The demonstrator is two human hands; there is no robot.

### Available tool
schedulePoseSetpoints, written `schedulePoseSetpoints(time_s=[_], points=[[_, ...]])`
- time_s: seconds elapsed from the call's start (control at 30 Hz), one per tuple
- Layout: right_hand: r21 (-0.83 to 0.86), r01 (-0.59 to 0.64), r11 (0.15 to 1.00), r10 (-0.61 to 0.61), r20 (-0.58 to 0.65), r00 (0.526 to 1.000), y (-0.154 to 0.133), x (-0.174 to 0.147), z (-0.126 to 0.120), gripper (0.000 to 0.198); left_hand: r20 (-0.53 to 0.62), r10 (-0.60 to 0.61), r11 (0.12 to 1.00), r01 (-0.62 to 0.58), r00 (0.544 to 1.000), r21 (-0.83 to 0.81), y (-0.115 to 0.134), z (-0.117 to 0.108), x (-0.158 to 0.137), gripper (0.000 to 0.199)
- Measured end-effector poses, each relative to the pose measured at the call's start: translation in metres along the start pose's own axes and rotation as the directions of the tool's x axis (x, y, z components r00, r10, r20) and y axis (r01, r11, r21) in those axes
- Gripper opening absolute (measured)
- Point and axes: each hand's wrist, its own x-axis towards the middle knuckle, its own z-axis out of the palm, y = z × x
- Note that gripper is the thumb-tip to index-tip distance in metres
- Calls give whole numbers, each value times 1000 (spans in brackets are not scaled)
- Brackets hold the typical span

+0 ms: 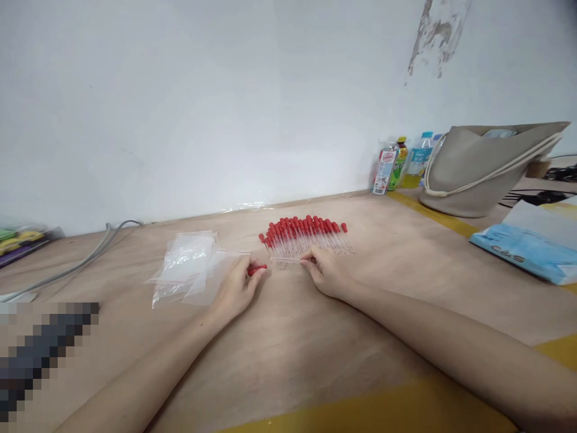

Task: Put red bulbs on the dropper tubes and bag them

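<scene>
My left hand (237, 285) pinches a red rubber bulb (256, 269) between thumb and fingers. Opposite it, my right hand (328, 275) grips the end of a thin clear dropper tube (285, 260), which lies level and points toward the bulb. A gap shows between tube and bulb. Just behind both hands, a fanned row of several droppers (309, 228) lies on the table, red bulbs facing away and clear tubes facing me. Clear plastic bags (189, 258) are spread flat beside my left hand, some partly under it.
A grey cable (97, 249) runs along the left. At the back right stand a carton (384, 171), bottles (419, 159) and a grey-beige bag (482, 174). A blue tissue pack (523, 252) lies at the right. The white wall (225, 120) bounds the table behind.
</scene>
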Motion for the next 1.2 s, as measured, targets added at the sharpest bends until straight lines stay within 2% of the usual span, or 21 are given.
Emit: schedulePoseSetpoints(time_s=[0.17, 0.27, 0.47, 0.6, 0.93, 1.2], points=[[-28, 16, 999, -16, 4, 1000, -5, -4, 0, 7, 66, -64, 940, 83, 996, -332, 4, 11, -10, 15], [-38, 17, 999, -17, 10, 1000, -7, -4, 0, 8, 81, -77, 896, 105, 994, -432, 1, 14, -9, 19], [46, 88, 995, -91, 64, 994, -7, -1, -4, 9, 94, -94, 893, 125, 991, -432, -1, 13, -8, 23], [64, 141, 988, -146, 77, 986, -7, -1, -4, 18, 81, -110, 887, 135, 991, -441, -1, 14, -9, 23], [26, 103, 994, -105, 112, 988, -3, -2, -4, 9, 116, -101, 890, 142, 988, -433, -1, 15, -10, 24], [15, 146, 989, -147, 180, 973, 10, 3, -6, 10, 132, 51, 964, -15, 990, -266, 4, 9, -14, 19]])
